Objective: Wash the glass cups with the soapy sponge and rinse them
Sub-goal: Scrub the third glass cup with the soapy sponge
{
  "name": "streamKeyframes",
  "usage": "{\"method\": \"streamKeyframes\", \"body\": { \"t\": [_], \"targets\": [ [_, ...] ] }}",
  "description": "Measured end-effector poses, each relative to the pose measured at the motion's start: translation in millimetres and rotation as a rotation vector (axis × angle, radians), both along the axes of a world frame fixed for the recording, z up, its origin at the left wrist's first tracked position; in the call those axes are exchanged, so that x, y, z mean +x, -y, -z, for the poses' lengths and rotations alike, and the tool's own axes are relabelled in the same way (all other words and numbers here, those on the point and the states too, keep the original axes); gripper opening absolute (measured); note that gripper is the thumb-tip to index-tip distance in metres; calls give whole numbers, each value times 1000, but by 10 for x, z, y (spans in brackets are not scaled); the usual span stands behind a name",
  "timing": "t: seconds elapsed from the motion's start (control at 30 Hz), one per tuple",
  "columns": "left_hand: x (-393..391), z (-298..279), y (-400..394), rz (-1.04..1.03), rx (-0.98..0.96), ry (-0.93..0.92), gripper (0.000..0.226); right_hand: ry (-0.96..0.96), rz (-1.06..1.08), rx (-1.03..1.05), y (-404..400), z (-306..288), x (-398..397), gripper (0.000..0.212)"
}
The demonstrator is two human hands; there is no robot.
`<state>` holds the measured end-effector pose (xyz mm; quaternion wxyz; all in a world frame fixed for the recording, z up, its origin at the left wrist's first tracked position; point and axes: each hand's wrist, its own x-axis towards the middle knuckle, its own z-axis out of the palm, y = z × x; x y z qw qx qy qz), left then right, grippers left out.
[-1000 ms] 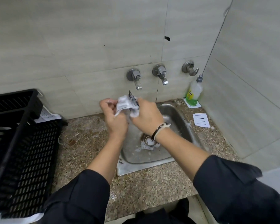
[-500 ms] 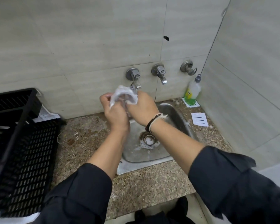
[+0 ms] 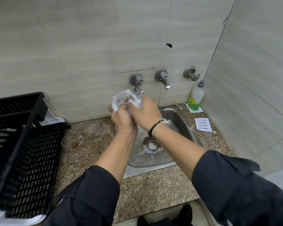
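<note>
Cup [image 3: 126,100] raised since earlier, now at tap [image 3: 138,82]. Left hand [image 3: 123,119] grips cup; right hand [image 3: 145,111] clasps sponge [image 3: 137,99]. Scrubbing; rinse next.

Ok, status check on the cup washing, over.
Left hand grips soapy glass cup. Right hand scrubs it, sponge mostly hidden. Second glass cup waits on counter. Nothing in the way.

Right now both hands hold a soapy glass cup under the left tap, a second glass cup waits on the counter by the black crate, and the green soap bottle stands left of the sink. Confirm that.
One detail is wrong. The head view shows the green soap bottle right of the sink, in the corner. The rest holds: left hand and right hand hold the soapy glass cup under the left tap; the second glass cup waits by the black crate.
</note>
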<state>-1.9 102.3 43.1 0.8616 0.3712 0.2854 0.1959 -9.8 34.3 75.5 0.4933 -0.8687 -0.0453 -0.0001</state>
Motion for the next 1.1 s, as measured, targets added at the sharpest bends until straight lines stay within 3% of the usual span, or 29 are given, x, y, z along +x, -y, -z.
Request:
{"method": "streamKeyframes", "body": {
  "t": [0.1,0.17,0.27,0.33,0.4,0.5,0.6,0.67,0.73,0.83,0.9,0.97,1.03,1.1],
  "targets": [
    [42,-17,-96,23,24,-30,30,13,-55,-32,-24,72,-189,44],
    [7,44,-49,82,-25,-23,32,-83,-19,64,-4,119,-103,59],
    [-38,133,12,112,25,-3,29,-350,-10,585,60,134,16,81],
    [-23,205,-82,117,103,4,20,-456,61,952,76,232,5,71],
    [-31,263,-143,189,196,-18,15,-540,86,1071,83,257,-14,53],
    [-81,335,-173,318,451,-27,19,-554,126,894,122,271,-33,33],
    [-75,306,-228,396,807,90,29,-579,156,702,167,308,-2,39],
    [-54,323,-239,405,953,136,34,-497,164,536,181,365,68,48],
    [-40,383,-230,305,916,61,31,-358,167,365,166,405,133,48],
    [-19,411,-197,182,658,4,32,-253,178,368,159,438,126,42],
    [-13,422,-195,195,632,24,37,-150,165,363,174,428,134,36],
    [-23,468,-191,257,703,-14,25,38,84,284,179,379,165,34],
    [-59,501,-180,285,748,-39,12,233,-91,65,112,338,197,44],
    [-68,467,-173,216,603,-16,9,395,-213,-188,26,345,176,49]
  ]
}}
